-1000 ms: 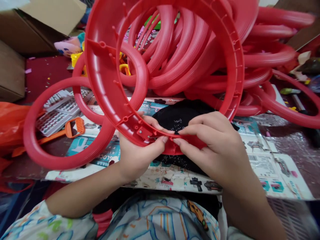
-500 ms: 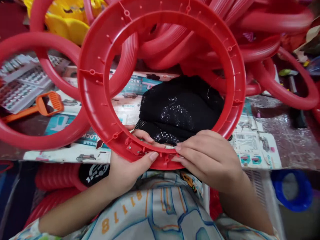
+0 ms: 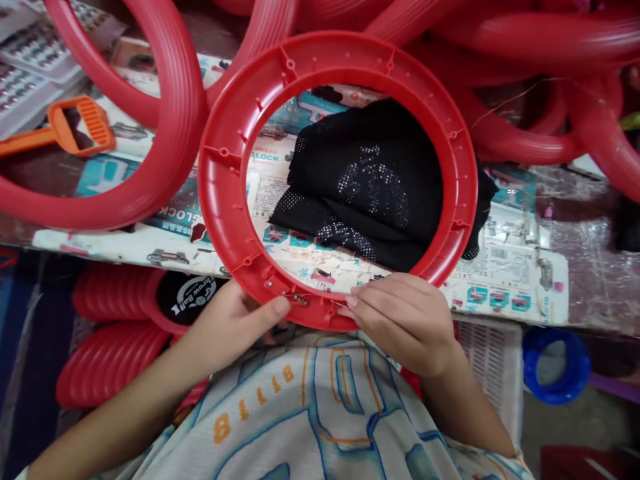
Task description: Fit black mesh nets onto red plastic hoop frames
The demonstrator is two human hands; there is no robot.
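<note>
A red plastic ring half (image 3: pixel 223 152), its hollow ribbed and pegged side facing up, is held over the table edge in front of me. My left hand (image 3: pixel 235 327) grips the near-left rim, thumb on top and fingers underneath. Close to that thumb, small metal parts (image 3: pixel 300 300) sit in the channel. From them a thin wire (image 3: pixel 327 297) runs right to my right hand (image 3: pixel 407 320), whose fingertips are pinched together at the near rim. Black mesh cloth (image 3: pixel 370 180) lies on the table, seen through the ring's opening.
Several red ribbed rings (image 3: pixel 175 127) are heaped along the left and back. An orange plastic tool (image 3: pixel 83 127) lies left, below trays of small parts (image 3: pixel 45 47). Printed cardboard (image 3: pixel 505 283) covers the table's front. A white basket (image 3: pixel 493 360) and blue ring (image 3: pixel 530 363) are lower right.
The ring half has tilted flatter and sits lower, and the view has shifted. My left fingers have left the inner opening and gone under the rim. The right hand still pinches at the near rim.
</note>
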